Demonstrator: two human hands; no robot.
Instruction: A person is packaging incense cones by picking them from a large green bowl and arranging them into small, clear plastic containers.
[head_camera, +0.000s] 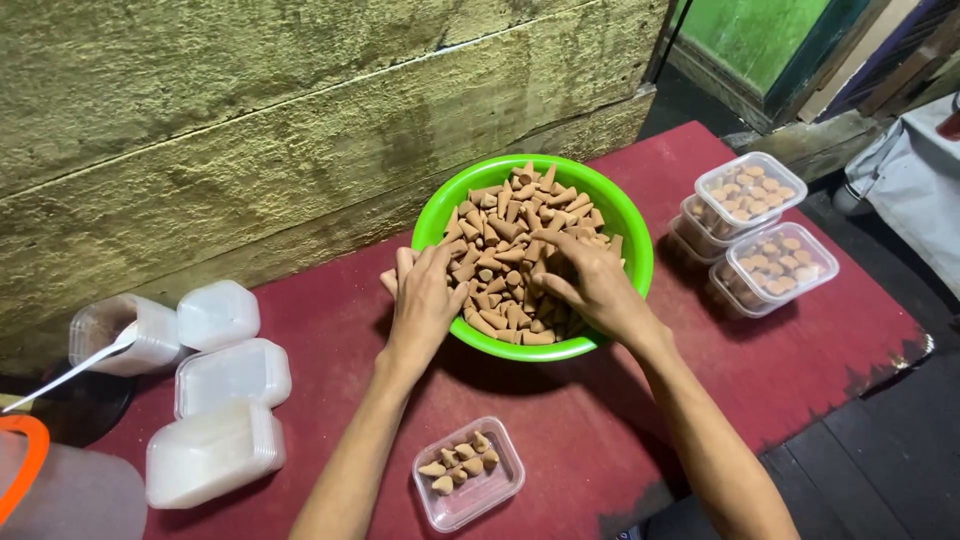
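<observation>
Both hands are in the round bright green plastic bowl (436, 215), which stands at the far middle of the dark red tabletop (560, 430) and is heaped with small tan cone-shaped pieces (505, 245); the left hand (425, 300) lies at the bowl's left rim with fingers curled into the cones; the right hand (590, 280) pinches cones with bent fingers; near, between the arms, lies a small clear plastic box (468, 474) with a few cones inside; at right are stacked clear lidded boxes (760, 235) already full; at left lie empty white translucent boxes (225, 400).
</observation>
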